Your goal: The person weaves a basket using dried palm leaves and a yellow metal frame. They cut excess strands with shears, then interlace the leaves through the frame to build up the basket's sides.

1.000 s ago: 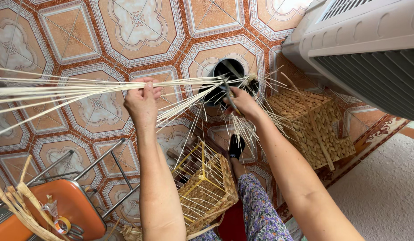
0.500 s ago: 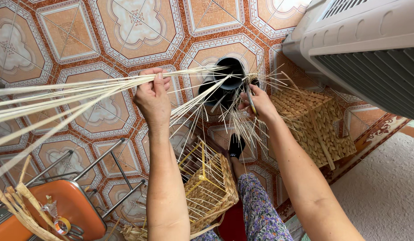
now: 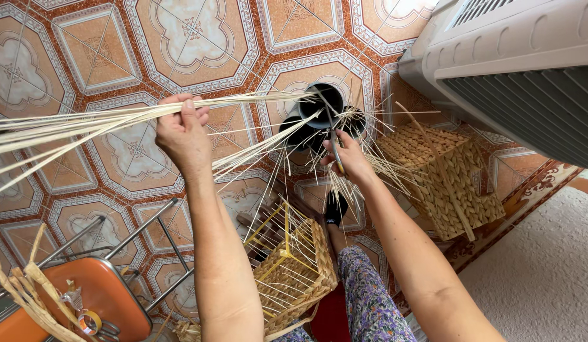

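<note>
Fingers (image 3: 191, 114) of the left hand (image 3: 182, 134) clasp straw strands (image 3: 85, 121) fanning toward the left edge, while the right hand (image 3: 346, 157) at centre grips more strands above the basket (image 3: 294, 272).

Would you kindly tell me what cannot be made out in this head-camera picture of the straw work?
- Head view: the far ends of the straw bundle in the left hand are cut off by the left edge.
- The tool in the right hand is too thin and half covered by fingers and stalks to identify.
- The insides of the black pots are too dark to see.
- The half-woven basket has its base hidden behind the left arm.
</note>
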